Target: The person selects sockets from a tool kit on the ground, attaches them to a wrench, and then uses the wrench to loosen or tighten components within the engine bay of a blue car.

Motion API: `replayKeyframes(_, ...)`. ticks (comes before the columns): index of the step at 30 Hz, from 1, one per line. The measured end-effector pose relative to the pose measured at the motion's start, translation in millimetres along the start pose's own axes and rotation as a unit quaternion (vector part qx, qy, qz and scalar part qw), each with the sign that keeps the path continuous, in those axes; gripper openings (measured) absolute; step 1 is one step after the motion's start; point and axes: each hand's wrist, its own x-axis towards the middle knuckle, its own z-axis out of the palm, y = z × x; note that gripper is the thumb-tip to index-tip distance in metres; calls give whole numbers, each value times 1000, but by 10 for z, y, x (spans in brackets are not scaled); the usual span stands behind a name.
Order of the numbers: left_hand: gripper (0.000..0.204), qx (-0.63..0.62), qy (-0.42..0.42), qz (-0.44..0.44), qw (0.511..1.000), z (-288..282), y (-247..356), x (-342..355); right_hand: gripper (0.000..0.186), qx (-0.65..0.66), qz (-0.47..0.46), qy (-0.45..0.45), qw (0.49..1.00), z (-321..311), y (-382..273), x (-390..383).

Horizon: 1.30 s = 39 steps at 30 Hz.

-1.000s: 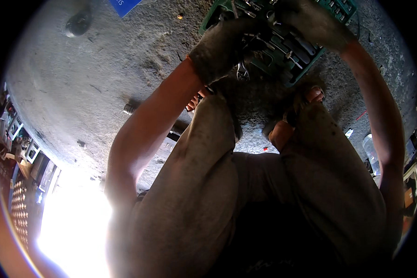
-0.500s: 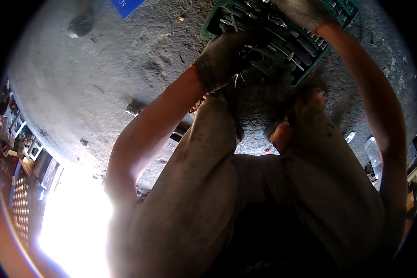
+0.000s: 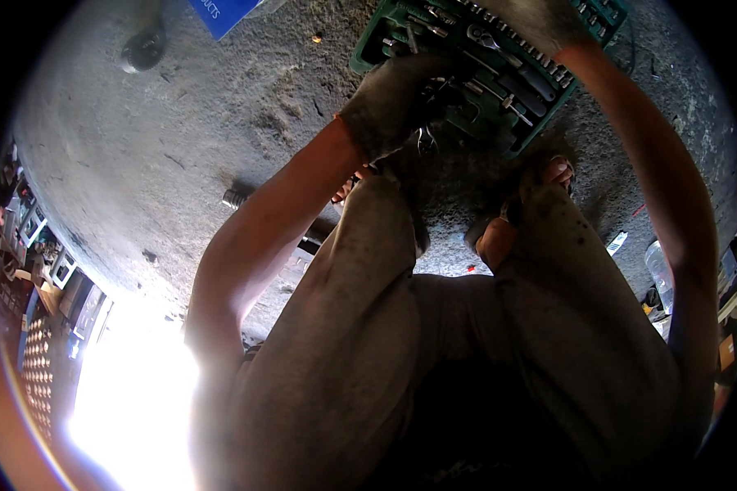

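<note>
A green tool case (image 3: pixel 368 45) lies spread at the top, with a ratchet (image 3: pixel 499 47), screwdriver-like tools and rows of small sockets (image 3: pixel 561 75) in its slots. My left hand (image 3: pixel 389 98), in a dark work glove, is over the case's near left part with its fingers curled in deep shadow. Shiny metal tool ends (image 3: pixel 425 141) show just below it; what the fingers hold is too dark to make out. My right hand (image 3: pixel 540 23), in a greyish glove, lies across the upper right of the case. Its fingers are cut off by the picture's upper edge.
Rough concrete floor surrounds my feet. A blue printed sheet (image 3: pixel 221 12) and a round metal part (image 3: pixel 143 51) lie at the upper left. A threaded metal piece (image 3: pixel 234 199) is beside my left forearm. At right stands a clear plastic bottle (image 3: pixel 657 266). Bright glare fills the lower left.
The view has shifted slightly, and the case sits a little more to the left in it. My right hand has moved up slightly, showing more of the ratchet; my left stays nearly in place.
</note>
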Motion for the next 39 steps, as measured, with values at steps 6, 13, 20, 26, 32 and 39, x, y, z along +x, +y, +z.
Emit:
replayKeyframes(6, 31, -216, -89, -16, 972, -57, 200, -137, 18, 51, 55, -136, 988, -328, -204, -96)
replayKeyframes(13, 42, -266, -126, -10, 956, -52, 376, -144, 39, 172, 67, -275, 944, -651, -654, -187)
replayKeyframes(20, 59, -235, -200, -47, 950, 141, 461, -222, 42, 138, 4, -211, 968, -474, -883, -323)
replayKeyframes(26, 57, -274, -165, -55, 946, 149, 376, -229, 42, -16, -87, -223, 971, -475, -778, -349)
replayKeyframes(32, 53, -250, -198, -26, 948, 106, 392, -230, 35, 93, -46, -205, 973, -484, -818, -271)
replayKeyframes(39, 39, -203, -102, 2, 974, 19, 458, -262, 29, 131, -102, -142, 976, -530, -677, -323)
